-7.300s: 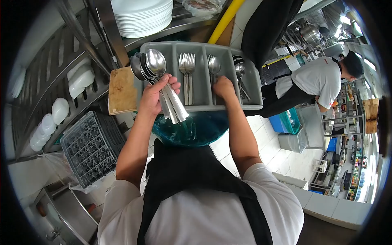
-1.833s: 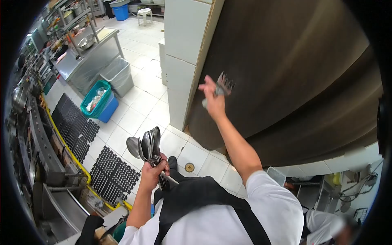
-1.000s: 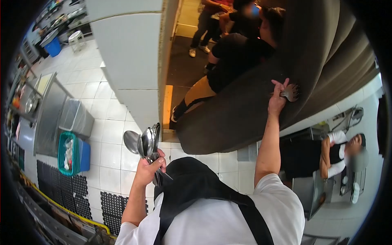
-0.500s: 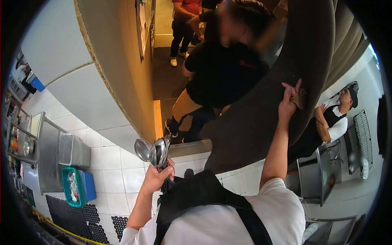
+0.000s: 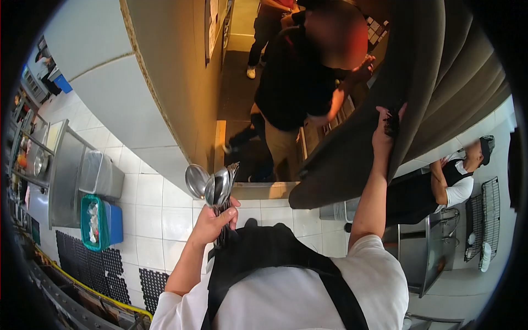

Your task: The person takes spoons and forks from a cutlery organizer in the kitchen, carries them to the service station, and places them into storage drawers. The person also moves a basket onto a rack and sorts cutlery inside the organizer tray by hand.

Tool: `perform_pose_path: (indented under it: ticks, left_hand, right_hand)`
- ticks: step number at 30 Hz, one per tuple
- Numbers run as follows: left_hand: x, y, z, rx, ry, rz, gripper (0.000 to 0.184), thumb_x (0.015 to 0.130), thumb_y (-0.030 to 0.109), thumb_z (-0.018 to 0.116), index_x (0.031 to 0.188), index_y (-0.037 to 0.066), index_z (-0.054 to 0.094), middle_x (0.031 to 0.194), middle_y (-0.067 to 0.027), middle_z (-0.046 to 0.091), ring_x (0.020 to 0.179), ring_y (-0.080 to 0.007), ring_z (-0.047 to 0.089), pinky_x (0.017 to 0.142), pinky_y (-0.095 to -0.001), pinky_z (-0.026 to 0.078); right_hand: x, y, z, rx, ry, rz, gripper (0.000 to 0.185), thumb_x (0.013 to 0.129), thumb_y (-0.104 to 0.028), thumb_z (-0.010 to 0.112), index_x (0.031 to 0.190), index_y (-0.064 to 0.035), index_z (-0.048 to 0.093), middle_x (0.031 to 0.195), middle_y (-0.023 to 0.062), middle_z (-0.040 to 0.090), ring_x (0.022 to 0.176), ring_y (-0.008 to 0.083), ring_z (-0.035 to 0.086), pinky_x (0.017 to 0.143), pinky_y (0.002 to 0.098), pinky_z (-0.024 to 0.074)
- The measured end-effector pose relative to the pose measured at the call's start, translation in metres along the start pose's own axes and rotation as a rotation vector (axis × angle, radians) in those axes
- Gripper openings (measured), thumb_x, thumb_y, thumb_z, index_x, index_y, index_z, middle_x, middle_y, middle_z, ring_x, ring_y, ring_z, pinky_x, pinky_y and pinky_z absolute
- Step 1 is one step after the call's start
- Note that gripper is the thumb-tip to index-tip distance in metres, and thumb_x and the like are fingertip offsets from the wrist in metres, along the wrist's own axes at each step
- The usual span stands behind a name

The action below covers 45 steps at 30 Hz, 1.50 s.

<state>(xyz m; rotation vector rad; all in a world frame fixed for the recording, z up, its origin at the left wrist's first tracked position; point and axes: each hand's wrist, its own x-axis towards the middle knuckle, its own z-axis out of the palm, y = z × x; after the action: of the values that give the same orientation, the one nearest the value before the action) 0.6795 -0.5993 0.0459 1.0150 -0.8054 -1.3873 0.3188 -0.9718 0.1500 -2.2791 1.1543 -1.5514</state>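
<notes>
A bunch of metal spoons point(image 5: 218, 187) and forks point(image 5: 233, 171) stands upright in my left hand point(image 5: 215, 224). My fingers are wrapped round the handles, with the bowls and tines pointing up. My right arm is stretched forward, and my right hand point(image 5: 389, 124) presses against a dark grey curtain point(image 5: 352, 159), holding it off to the right. The thumb and a finger of that hand show apart; a dark patch covers its back and the other fingers are hard to make out.
Past the curtain, a person in a black shirt point(image 5: 291, 77) stands in the doorway, another behind. A low threshold point(image 5: 253, 191) crosses it. At right, a person in a black apron point(image 5: 423, 187) stands near a metal sink point(image 5: 412, 253). At left are bins point(image 5: 102, 220) and black mats point(image 5: 91, 269).
The curtain has swung further right, widening the opening. The person in the doorway has turned and shifted. My view has moved slightly; the cutlery stays in my left hand.
</notes>
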Motion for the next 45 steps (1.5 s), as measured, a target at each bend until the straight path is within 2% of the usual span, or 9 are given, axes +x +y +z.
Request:
perform_pose_path:
  ticks: [7,13,15,18,20,25,28,37,45]
  left_hand:
    - [-0.011,-0.008,0.007,-0.064,0.067,-0.026,0.026,0.092,0.021,0.067,0.107,0.002,0.056,0.070,-0.0039,0.058,0.061,-0.0134,0.057,0.058,-0.0268,0.046]
    - [-0.009,-0.010,0.008,-0.055,0.076,-0.018,0.026,0.092,0.020,0.067,0.107,0.002,0.056,0.070,-0.0040,0.058,0.061,-0.0133,0.056,0.058,-0.0274,0.047]
    - [-0.003,-0.008,0.010,-0.020,0.083,-0.001,0.025,0.093,0.020,0.066,0.107,0.002,0.055,0.070,-0.0039,0.057,0.061,-0.0132,0.056,0.058,-0.0275,0.047]
    - [0.018,0.000,0.016,0.022,0.064,0.014,0.024,0.094,0.020,0.064,0.106,0.002,0.055,0.070,-0.0037,0.057,0.060,-0.0130,0.056,0.057,-0.0272,0.047]
    - [0.035,0.004,0.021,0.068,0.058,0.022,0.022,0.096,0.021,0.061,0.105,0.002,0.054,0.069,-0.0033,0.056,0.059,-0.0128,0.055,0.057,-0.0264,0.045]
    - [0.069,0.017,0.041,0.031,0.078,0.085,0.018,0.097,0.018,0.061,0.105,0.002,0.057,0.069,-0.0030,0.055,0.060,-0.0114,0.055,0.056,-0.0261,0.046]
    - [0.083,0.016,0.040,-0.007,0.071,0.077,0.019,0.097,0.019,0.062,0.105,0.003,0.057,0.069,-0.0026,0.055,0.060,-0.0110,0.054,0.057,-0.0258,0.046]
    - [0.172,0.013,0.013,-0.071,-0.023,-0.036,0.018,0.097,0.015,0.059,0.108,0.002,0.055,0.070,-0.0032,0.056,0.061,-0.0123,0.055,0.059,-0.0283,0.047]
    - [0.255,0.046,-0.006,-0.028,-0.153,-0.017,0.018,0.098,0.014,0.058,0.109,0.001,0.055,0.071,-0.0032,0.054,0.062,-0.0112,0.053,0.059,-0.0270,0.047]
  right_hand:
    - [0.007,0.024,0.032,-0.359,0.160,-0.315,0.032,0.099,-0.015,0.053,0.129,-0.0051,0.058,0.126,0.0128,0.062,0.140,0.0367,0.034,0.114,0.0416,0.0302]
    - [0.023,-0.001,0.050,-0.408,0.112,-0.134,0.032,0.099,-0.016,0.052,0.127,-0.0008,0.056,0.123,0.0077,0.065,0.116,0.0237,0.058,0.105,0.0339,0.0399]
    - [0.034,0.041,0.056,-0.592,0.134,-0.263,0.028,0.099,-0.017,0.052,0.123,-0.0022,0.060,0.122,0.0061,0.065,0.107,0.0223,0.062,0.100,0.0336,0.0443]
    - [0.047,0.017,0.076,0.071,-0.015,-0.206,0.023,0.099,-0.018,0.054,0.111,-0.0028,0.067,0.127,0.0076,0.064,0.111,0.0233,0.063,0.093,0.0347,0.0482]
    - [0.059,0.033,0.095,-0.201,-0.177,-0.294,0.026,0.099,-0.015,0.053,0.119,-0.0024,0.062,0.116,0.0128,0.066,0.109,0.0246,0.062,0.095,0.0351,0.0455]
    - [0.065,0.032,0.128,0.191,0.008,0.086,0.025,0.101,-0.021,0.054,0.110,-0.0016,0.067,0.101,0.0097,0.067,0.099,0.0204,0.060,0.094,0.0329,0.0426]
    - [0.077,0.038,0.109,0.105,0.033,0.093,0.031,0.102,-0.028,0.054,0.099,-0.0022,0.071,0.097,0.0077,0.066,0.096,0.0200,0.059,0.093,0.0329,0.0422]
    - [0.117,0.075,0.023,-0.317,0.137,0.010,0.046,0.105,-0.037,0.037,0.115,-0.0044,0.068,0.119,0.0125,0.063,0.110,0.0248,0.058,0.100,0.0347,0.0392]
    - [0.106,0.018,-0.159,-0.954,0.623,-0.084,0.032,0.100,-0.027,0.046,0.109,-0.0085,0.071,0.106,0.0110,0.068,0.090,0.0228,0.063,0.079,0.0359,0.0507]
